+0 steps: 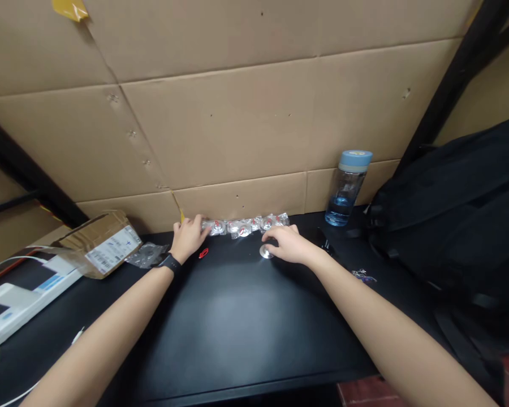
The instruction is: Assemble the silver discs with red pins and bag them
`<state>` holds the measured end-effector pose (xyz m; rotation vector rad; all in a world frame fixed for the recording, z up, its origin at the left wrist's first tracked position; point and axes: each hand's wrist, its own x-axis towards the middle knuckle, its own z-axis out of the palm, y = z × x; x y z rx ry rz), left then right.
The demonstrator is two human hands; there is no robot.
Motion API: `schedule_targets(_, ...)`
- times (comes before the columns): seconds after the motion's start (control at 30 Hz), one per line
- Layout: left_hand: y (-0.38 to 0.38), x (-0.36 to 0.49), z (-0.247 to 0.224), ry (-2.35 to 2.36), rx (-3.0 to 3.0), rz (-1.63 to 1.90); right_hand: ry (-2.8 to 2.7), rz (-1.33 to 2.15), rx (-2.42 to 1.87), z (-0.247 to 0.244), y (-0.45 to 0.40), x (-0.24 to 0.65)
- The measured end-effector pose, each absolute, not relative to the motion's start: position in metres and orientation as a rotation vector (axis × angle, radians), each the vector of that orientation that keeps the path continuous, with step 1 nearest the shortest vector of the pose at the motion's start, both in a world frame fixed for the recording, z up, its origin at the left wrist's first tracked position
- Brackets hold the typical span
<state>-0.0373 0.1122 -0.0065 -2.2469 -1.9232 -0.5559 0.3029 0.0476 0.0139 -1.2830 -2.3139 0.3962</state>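
My left hand [188,239], with a dark band at the wrist, reaches the left end of a row of small clear plastic packets [242,228]. Its fingers are spread, and the fingertips touch the end packet. The packets lie along the foot of the cardboard wall and hold round clear pieces with red bits. My right hand [289,244] is in front of the row's right end, thumb and fingers closed on a shiny round disc [266,252] that looks like a suction cup. A small red looped cord [203,253] lies on the black tabletop just right of my left hand.
Cardboard panels [237,124] rise behind the table [237,328]. At left are an opened carton [110,243], a crumpled plastic bag [147,255] and a white power strip [34,308] with cables. A water bottle [345,189] and a black backpack [458,226] stand at right.
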Motion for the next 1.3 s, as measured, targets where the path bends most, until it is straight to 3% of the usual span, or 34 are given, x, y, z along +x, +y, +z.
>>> schedule_targets(0.43,0.044,-0.048,-0.004,-1.771,-2.461,-0.453,-2.53,0.372,-1.219,0.004,0.055,0.309)
schedule_targets(0.83,0.052,-0.063,-0.013,-1.624,-2.665,-0.441,-2.508,0.449,-1.213,0.011,0.052,0.309)
schedule_targets(1.3,0.041,-0.05,-0.01,-1.612,-2.436,-0.421,-2.43,0.471,-1.272,0.01,0.051,0.308)
